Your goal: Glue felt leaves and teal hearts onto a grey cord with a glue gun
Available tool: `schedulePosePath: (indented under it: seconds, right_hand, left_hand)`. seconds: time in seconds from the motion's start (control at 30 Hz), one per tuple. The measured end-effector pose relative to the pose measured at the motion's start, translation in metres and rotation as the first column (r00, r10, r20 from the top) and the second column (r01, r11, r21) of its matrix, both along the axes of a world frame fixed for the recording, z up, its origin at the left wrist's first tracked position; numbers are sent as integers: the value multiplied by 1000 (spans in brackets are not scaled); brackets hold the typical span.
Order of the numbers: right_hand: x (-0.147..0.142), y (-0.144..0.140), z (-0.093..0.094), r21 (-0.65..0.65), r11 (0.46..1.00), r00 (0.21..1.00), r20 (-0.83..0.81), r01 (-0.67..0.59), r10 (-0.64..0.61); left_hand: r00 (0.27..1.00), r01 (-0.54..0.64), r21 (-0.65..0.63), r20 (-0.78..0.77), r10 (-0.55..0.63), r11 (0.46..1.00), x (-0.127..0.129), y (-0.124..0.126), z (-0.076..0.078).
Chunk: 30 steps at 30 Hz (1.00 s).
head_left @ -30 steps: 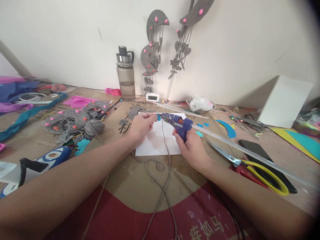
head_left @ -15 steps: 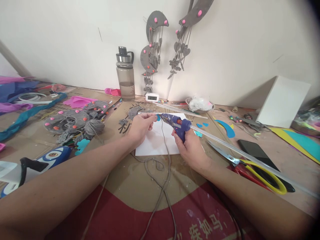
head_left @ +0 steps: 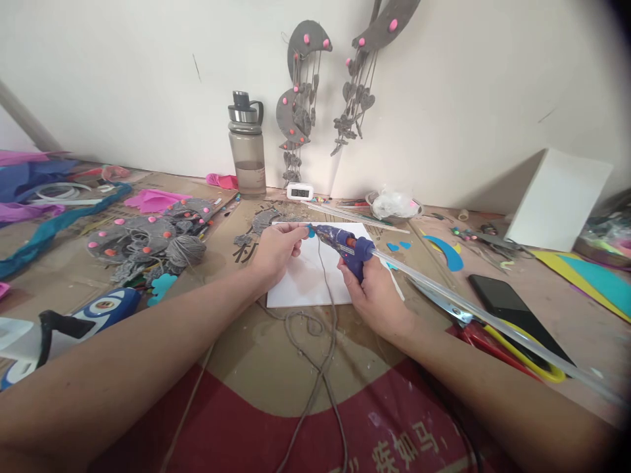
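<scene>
Between the thumb and forefinger of my left hand (head_left: 280, 249) is pinched a small blue cutout (head_left: 311, 231); its full outline is too small to make out. My right hand (head_left: 377, 292) is wrapped round the grip of a blue hot glue gun (head_left: 352, 249), its nozzle pointing left and meeting the cutout. From the gun's back a long clear glue stick (head_left: 444, 288) runs out to the right. Grey yarn (head_left: 327, 282) hangs down from the cutout, over a white board (head_left: 296, 289), and loops on the cardboard below.
Scissors (head_left: 458, 315) and a black phone (head_left: 513, 305) lie right of my right hand. A water bottle (head_left: 247, 148) and a small digital clock (head_left: 300, 191) stand at the back. Grey felt pieces and a yarn ball (head_left: 186, 250) lie left. Moon-shaped hangings (head_left: 308, 43) are on the wall.
The glue gun and my right hand have shifted very slightly left and down, and the glue stick's rear end has dropped a little. My left hand has hardly moved.
</scene>
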State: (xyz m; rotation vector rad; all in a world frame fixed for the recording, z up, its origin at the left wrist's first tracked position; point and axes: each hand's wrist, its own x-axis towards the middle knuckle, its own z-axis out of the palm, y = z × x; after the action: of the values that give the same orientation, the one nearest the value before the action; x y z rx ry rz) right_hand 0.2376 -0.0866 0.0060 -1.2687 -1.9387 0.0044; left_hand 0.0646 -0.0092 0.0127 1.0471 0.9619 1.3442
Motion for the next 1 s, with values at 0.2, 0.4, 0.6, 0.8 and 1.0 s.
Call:
schedulePosePath:
  seconds: [0.2,0.4,0.6,0.8,1.0]
  right_hand:
    - [0,2,-2,-27,1000,1000,9,15,-15]
    - [1,1,-2,-2,1000,1000,-9,26,-26]
    - [-2,-2,-1,-18,1000,1000,-2,9,-9]
    - [-2,0,-3,-26,999,1000,2,19,-19]
    - [-1,0,-7,4,999,999,-15,50,-49]
  left_hand:
    - [999,10,32,-45,-9,999,1,-2,-2]
    - [999,8,6,-44,-8,1000,1,0,-4]
    - [1000,-2,-14,4,2,1000,-1,3,-4]
    - [999,13,28,-41,-12,1000,1,0,-4]
    - [999,10,-3,-35,-10,1000,2,-1,-4]
